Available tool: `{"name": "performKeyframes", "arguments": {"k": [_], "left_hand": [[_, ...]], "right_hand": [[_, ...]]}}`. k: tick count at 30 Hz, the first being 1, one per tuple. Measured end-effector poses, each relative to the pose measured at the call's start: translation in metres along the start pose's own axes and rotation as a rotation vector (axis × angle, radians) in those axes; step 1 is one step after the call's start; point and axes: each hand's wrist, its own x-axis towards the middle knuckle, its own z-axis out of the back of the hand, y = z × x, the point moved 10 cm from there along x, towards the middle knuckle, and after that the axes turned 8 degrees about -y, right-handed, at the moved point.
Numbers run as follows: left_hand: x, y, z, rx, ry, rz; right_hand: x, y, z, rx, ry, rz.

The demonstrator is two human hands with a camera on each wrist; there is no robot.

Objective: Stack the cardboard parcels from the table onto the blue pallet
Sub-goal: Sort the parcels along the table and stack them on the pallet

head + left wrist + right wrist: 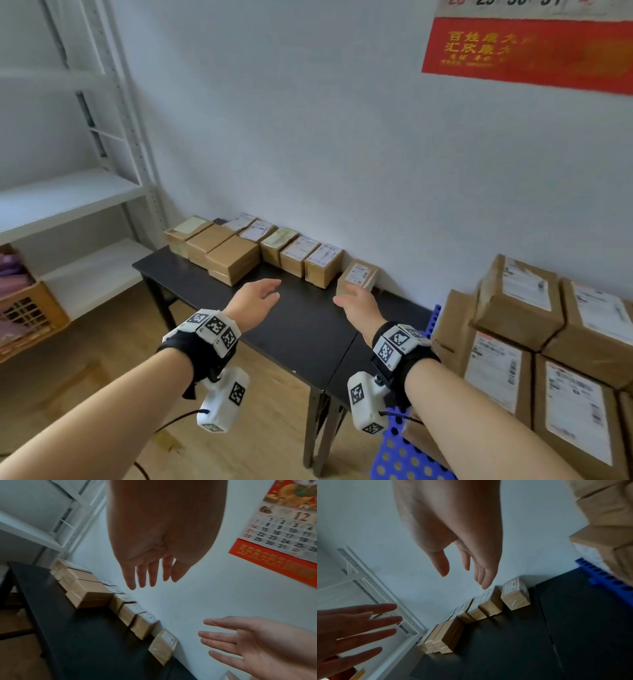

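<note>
Head view, item one: lone cardboard parcel (358,279), small, tape-wrapped, white shipping label on top, standing at the back edge of the black surface (308,329) against the wall, toward the right-hand end and a little apart from the others. Judged light and stiff; the glossy tape may be slippery, so the likely hold is on two opposite side faces, not the label.

Item two: row of cardboard parcels (298,255), nine or so, ranged along the same back edge toward the far left corner; the leftmost are larger and appear to sit two deep (some carry labels, some show plain tops).

Item three: right hand (359,303), fingers (221,635) straight and spread, holding nothing, near the lone parcel; contact cannot be told from the head view, and the wrist views show the hand clear of it.

Item four: left hand (257,298), fingers (373,622) straight and spread, empty, above the middle of the surface, well short of the row.

Item five: blue pallet (404,452), beside the right end of the surface, already bearing large stacked cartons (548,342) with labels; stacking judged well under way, the small parcels remaining.

Surroundings: white shelving (68,198) to the left, wall calendar (534,44) above right.
</note>
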Motion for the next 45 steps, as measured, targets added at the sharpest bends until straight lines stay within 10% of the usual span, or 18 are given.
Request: {"name": "performKeyframes", "arguments": {"k": [21, 45], "left_hand": [[0.224, 0.211, 0.101, -0.031, -0.106, 0.322], [0.363, 0.343, 0.105, -0.076, 0.281, 0.39]], "right_hand": [[0.211, 0.034, -0.262, 0.029, 0.159, -0.217], [0.281, 0.028, -0.387, 0.013, -0.109, -0.541]]}}
